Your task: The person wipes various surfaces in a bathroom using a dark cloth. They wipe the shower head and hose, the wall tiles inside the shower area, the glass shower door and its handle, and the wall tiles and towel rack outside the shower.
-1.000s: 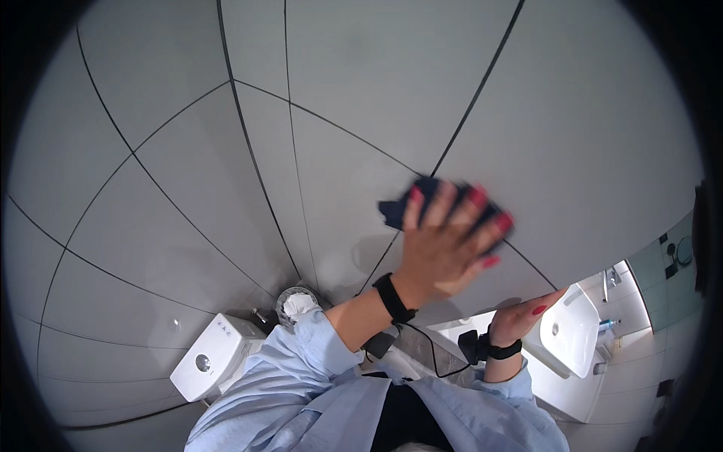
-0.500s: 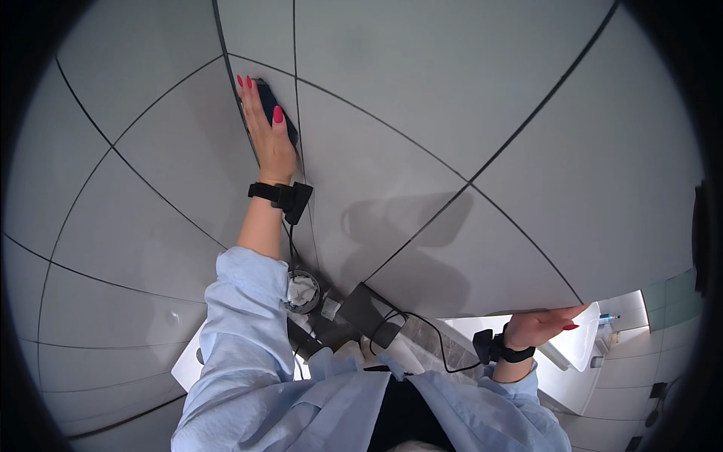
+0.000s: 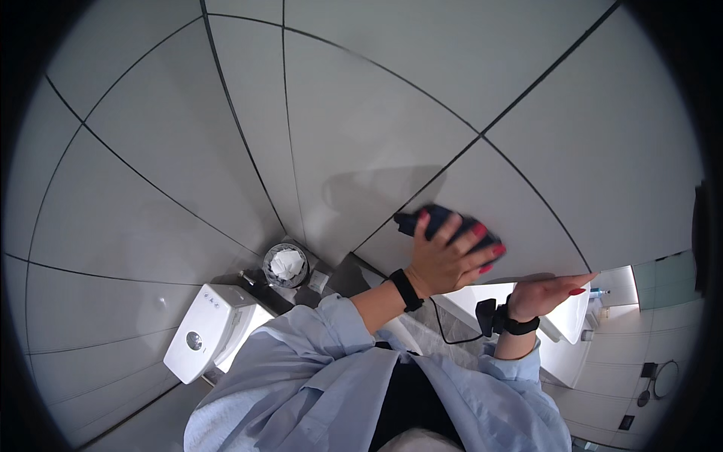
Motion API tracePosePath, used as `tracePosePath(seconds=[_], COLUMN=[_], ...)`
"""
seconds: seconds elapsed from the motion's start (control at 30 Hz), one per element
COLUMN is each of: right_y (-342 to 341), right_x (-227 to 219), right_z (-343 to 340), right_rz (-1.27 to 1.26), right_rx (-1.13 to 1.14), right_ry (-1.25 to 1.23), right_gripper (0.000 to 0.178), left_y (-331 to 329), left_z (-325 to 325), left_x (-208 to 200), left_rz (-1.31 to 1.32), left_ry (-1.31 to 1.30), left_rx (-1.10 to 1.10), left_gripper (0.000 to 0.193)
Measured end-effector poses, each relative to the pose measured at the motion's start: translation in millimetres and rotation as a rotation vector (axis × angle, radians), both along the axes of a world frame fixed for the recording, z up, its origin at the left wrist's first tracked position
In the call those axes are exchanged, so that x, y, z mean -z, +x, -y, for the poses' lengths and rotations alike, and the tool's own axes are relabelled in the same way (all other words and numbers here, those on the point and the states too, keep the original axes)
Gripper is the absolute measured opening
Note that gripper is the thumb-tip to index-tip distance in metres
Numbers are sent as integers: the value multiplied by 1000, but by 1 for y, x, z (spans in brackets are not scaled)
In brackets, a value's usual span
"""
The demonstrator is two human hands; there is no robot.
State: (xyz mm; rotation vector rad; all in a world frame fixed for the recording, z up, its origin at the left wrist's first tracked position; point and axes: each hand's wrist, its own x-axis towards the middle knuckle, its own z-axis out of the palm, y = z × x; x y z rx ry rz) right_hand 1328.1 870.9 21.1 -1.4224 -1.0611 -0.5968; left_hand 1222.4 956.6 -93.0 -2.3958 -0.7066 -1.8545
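Observation:
My left hand (image 3: pixel 450 260) is spread over a dark blue cloth (image 3: pixel 476 228) and presses it against the grey tiled wall (image 3: pixel 361 113). Parts of the cloth show past the fingers, slightly blurred. A black strap circles that wrist. Farther right, my right hand (image 3: pixel 538 296) rests at the wall's lower right edge, its fingers stretched out and nothing in it. It wears a black strap with a small black device and a cable.
Down at the left stands a white toilet cistern (image 3: pixel 202 320) with a round button. A bin (image 3: pixel 286 265) holding crumpled white paper is beside it. Beyond my right hand are a white washbasin (image 3: pixel 570 320) and a round mirror (image 3: pixel 666 380).
My left hand has swept the cloth from the upper left down and to the right across the wall. My right hand has stayed nearly in place, while the view has shifted a little.

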Motion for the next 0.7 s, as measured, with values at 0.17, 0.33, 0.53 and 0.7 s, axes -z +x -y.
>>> tracePosePath(seconds=[0.17,0.33,0.53,0.7], right_y=[8,27,23,14], right_x=[5,11,13,14], right_z=[4,13,1,-3], right_rz=[92,55,-112,-197], right_rx=[133,51,-285,-212], right_ry=[-25,17,255,214], right_gripper=[67,63,57,63], left_y=[-35,-136,-158,-145], left_z=[-52,-192,-232,-206], left_x=[85,119,106,195], left_rz=[-94,161,588,1268], left_ry=[172,-250,-699,-1211], left_rx=[0,-62,-120,247], left_gripper=[45,64,60,64])
